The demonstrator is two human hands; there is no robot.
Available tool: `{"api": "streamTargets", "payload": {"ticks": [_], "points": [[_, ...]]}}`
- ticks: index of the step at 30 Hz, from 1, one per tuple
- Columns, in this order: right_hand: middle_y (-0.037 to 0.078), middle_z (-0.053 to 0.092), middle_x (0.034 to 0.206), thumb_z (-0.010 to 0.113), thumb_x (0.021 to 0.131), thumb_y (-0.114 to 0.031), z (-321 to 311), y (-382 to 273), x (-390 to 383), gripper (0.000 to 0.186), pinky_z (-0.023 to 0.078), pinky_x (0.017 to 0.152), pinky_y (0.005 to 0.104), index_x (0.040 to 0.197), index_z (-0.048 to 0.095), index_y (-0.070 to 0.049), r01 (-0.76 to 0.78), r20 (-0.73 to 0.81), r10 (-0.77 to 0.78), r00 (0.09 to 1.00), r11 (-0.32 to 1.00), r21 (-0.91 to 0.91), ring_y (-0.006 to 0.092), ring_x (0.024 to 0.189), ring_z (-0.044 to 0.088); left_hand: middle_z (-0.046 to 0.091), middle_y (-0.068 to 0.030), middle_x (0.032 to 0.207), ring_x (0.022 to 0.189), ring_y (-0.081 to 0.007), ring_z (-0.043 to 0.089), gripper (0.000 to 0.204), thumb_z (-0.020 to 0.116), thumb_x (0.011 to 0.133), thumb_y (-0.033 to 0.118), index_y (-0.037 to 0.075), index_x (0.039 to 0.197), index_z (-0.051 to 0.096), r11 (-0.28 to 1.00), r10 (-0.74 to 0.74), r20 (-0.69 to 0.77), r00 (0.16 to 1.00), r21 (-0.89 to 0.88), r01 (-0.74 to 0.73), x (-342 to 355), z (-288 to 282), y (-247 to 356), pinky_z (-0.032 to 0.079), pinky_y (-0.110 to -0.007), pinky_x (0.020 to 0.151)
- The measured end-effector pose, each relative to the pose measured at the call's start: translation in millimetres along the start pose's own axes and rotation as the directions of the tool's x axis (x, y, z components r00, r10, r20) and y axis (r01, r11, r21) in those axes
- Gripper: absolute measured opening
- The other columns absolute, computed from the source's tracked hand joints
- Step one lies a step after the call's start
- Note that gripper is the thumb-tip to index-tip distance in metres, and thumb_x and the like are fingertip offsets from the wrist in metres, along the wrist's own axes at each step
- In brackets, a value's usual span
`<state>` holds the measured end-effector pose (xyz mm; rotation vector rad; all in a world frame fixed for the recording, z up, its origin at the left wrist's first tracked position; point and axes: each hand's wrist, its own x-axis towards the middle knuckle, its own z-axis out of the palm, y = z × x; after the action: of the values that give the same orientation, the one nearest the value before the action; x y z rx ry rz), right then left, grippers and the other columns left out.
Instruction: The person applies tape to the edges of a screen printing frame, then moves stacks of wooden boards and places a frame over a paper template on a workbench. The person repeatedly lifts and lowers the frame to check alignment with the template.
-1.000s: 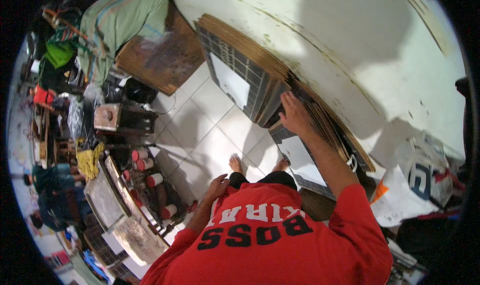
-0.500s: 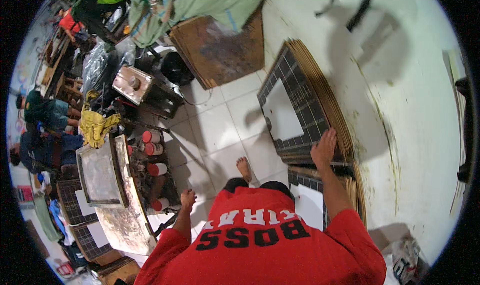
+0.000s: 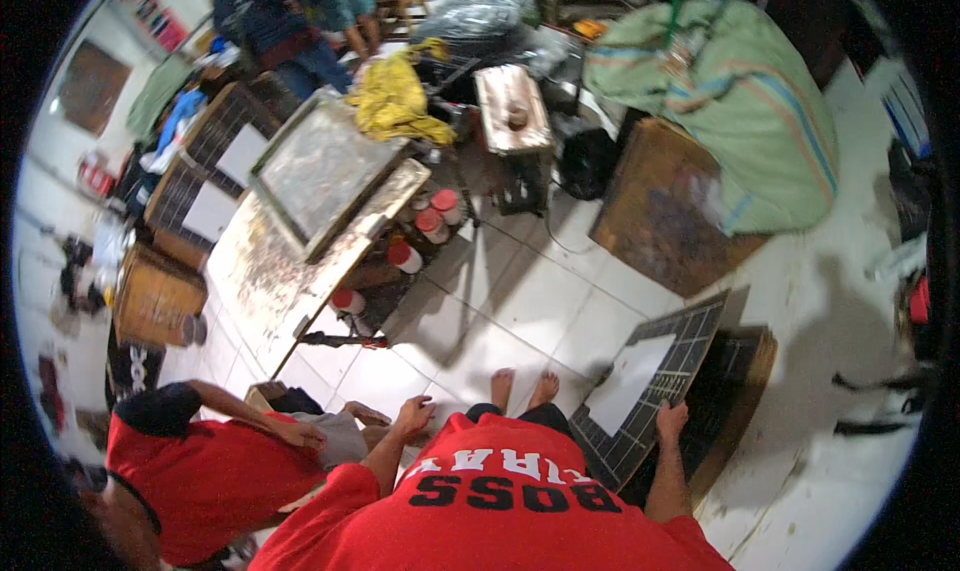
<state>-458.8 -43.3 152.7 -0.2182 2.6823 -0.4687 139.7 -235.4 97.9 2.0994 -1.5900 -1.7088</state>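
Head camera: a thin, rigid black board with a pale printed grid (image 3: 668,376) is held tilted at four o'clock, gripped along its right-hand edge by the right hand (image 3: 672,420), whose fingers are closed on it. Much of its face is covered by a smooth, matt white rectangle (image 3: 630,386). Just beyond the board, a stack of dark-faced boards with rough brown edges (image 3: 738,371) is seen. At seven o'clock the left hand (image 3: 413,416) is held clear of everything, its fingers loosely spread and slightly bent, with nothing grasped.

At nine o'clock, a pale table with a blotched, paint-crusted top (image 3: 250,271) is set at an angle. On it, toward ten o'clock, a flat rectangular frame with a cloudy grey panel (image 3: 325,166) is laid, its far corner touched by a crumpled yellow cloth (image 3: 400,101). Cylindrical jars with red lids (image 3: 404,258) are lined up beside the table's right edge. At two o'clock a bulging, soft green woven sack with coloured stripes (image 3: 765,131) is rested against a stained brown panel (image 3: 660,211). Glossy, square white floor tiles (image 3: 500,286) are spread between.
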Motion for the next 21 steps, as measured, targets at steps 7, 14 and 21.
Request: {"api": "streamTargets", "payload": {"ticks": [7,14,21], "points": [[0.029,0.070,0.107,0.064,0.083,-0.001,-70.9,-172.6,-44.2,0.032,0.052,0.090,0.0468,0.114,0.065,0.008,0.495,0.133,-0.500,0.856,0.866,0.068,0.0431,0.105,0.068,0.074,-0.0168,0.087,0.069,-0.0214,0.073,0.048,0.066,0.089,0.026,-0.002,0.128,0.063,0.884,-0.302,-0.179,0.936,-0.421,0.204,-23.2,-9.6,-63.9,0.056,-0.034,0.053],[0.017,0.074,0.096,0.069,0.085,-0.006,-230.2,-337.2,-179.1,0.026,0.052,0.082,0.0386,0.108,0.067,0.006,0.632,0.134,-0.733,0.667,0.652,0.419,0.0231,0.089,0.069,0.074,-0.0184,0.093,0.074,-0.0239,0.074,0.045,0.063,0.087,0.021,0.000,0.125,0.065,0.888,-0.241,-0.098,0.966,-0.424,0.179,46.1,-35.6,-57.8,0.059,-0.036,0.059],[0.014,0.067,0.108,0.074,0.085,-0.019,-345.2,-394.7,-313.8,0.042,0.048,0.092,0.0390,0.117,0.064,0.005,0.780,-0.347,-0.699,0.625,0.537,0.322,0.0236,0.098,0.063,0.071,-0.0205,0.113,0.104,-0.0321,0.069,0.045,0.058,0.094,0.036,0.002,0.123,0.067,0.820,0.492,0.242,0.836,0.193,-0.539,106.3,-125.6,120.0,0.052,-0.039,0.092]]}}
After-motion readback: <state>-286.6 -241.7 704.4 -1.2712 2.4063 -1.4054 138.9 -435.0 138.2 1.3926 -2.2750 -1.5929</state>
